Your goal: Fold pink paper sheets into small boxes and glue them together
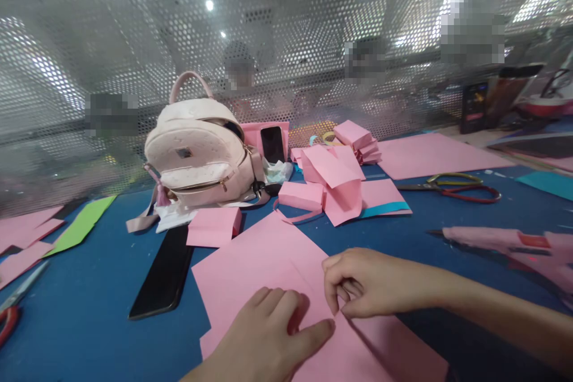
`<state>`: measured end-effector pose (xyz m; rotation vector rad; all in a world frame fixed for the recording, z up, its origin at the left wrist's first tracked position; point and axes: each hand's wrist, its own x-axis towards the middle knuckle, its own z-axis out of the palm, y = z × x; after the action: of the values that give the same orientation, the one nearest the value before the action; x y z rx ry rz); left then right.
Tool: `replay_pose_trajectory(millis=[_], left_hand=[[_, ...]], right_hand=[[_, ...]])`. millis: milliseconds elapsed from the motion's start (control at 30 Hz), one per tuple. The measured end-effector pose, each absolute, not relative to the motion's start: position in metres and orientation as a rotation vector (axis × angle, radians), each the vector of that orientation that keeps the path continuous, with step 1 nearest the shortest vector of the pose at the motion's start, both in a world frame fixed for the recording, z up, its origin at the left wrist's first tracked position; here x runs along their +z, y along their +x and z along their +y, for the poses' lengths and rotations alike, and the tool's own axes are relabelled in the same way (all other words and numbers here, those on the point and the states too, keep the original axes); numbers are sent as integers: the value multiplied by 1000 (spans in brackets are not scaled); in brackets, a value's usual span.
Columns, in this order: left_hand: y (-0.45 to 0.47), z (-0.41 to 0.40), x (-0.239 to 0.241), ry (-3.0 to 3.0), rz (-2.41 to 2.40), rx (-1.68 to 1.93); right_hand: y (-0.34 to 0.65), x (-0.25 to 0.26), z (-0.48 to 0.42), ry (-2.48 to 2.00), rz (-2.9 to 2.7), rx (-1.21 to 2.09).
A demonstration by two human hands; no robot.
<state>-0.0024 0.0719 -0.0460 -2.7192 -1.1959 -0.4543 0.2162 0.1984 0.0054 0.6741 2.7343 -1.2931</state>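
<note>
A large pink paper sheet [250, 265] lies on the blue table [85, 310] in front of me, with a fold running across it. My left hand [264, 337] rests on the sheet, fingers curled and thumb stretched out, pressing the paper down. My right hand [358, 283] is closed in a pinch at the fold, just right of my left thumb; the fingertips press on the paper's crease.
A pink backpack [201, 155] stands behind, a black phone [163, 274] lies left of the sheet. Folded pink paper pieces [333, 182], scissors [456, 187], a pink glue gun [501, 242] at right, more scissors [11, 307] at the left edge, a perforated metal screen [134, 42] behind.
</note>
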Motion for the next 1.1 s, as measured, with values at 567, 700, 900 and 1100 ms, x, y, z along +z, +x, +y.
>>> replay_pose_trajectory(millis=[567, 700, 900, 1100], left_hand=[[-1, 71, -47, -2721, -1207, -413], [-2, 71, -43, -2772, -1229, -390], [-3, 82, -9, -3004, -1740, -901], [7, 84, -1, -2950, -2048, -1292]], right_hand=[[218, 2, 202, 628, 2695, -1386], [219, 3, 201, 653, 2719, -1339], [213, -4, 196, 782, 2811, -1488], [202, -4, 167, 857, 2596, -1887]])
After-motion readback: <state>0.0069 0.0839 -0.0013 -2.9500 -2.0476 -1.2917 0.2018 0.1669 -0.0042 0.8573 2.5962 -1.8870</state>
